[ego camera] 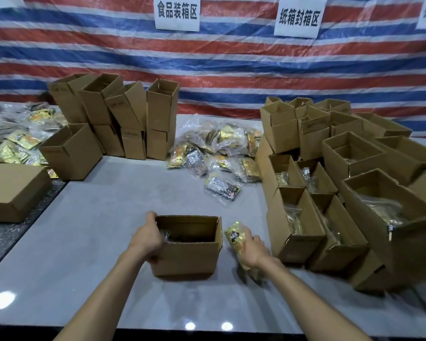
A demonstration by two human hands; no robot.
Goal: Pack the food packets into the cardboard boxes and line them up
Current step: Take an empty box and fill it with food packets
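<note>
An open cardboard box (190, 254) stands on the grey table (96, 230) in front of me, with something dark and plastic-wrapped inside. My left hand (149, 236) grips the box's left wall at the rim. My right hand (252, 249) holds a clear bag of gold food packets (235, 236) just right of the box, outside it. A loose heap of packet bags (219, 153) lies further back at the centre. Rows of open boxes (298, 222) with packets inside stand along the right.
Empty open boxes (123, 119) are stacked at the back left, one (69, 153) set forward. A flat closed box (12, 190) and more packets (17, 134) lie at the far left. A striped tarp with paper signs hangs behind.
</note>
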